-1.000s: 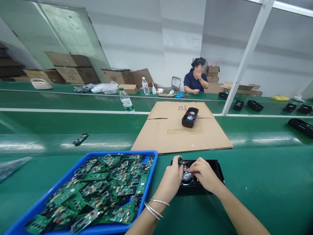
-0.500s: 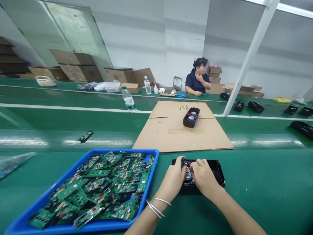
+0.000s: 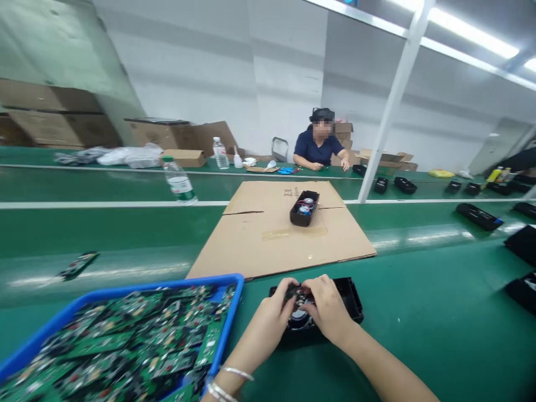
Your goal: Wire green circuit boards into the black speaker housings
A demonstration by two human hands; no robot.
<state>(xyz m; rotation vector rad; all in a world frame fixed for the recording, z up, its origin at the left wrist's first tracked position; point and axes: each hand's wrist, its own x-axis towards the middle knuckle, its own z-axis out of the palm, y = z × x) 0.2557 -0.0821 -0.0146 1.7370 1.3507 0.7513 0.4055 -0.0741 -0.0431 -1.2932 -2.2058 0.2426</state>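
A small circuit board is pinched between my left hand and my right hand, the fingers of both closed on its ends. It is held above a black speaker housing lying on the green table. A round silver speaker shows inside the housing, below the board. Fingers cover much of the board and part of the housing's interior. To the left of my hands stands a blue tray heaped with green circuit boards.
A second black housing with speakers and wires rests on a cardboard sheet ahead. Beyond are a water bottle, a white post and a seated person. A lone board lies left; several black housings lie right.
The camera view has turned to the right, so the scene shifts left. My right-hand fingers have moved from inside the housing up to the board. The person across has lowered a hand from the face.
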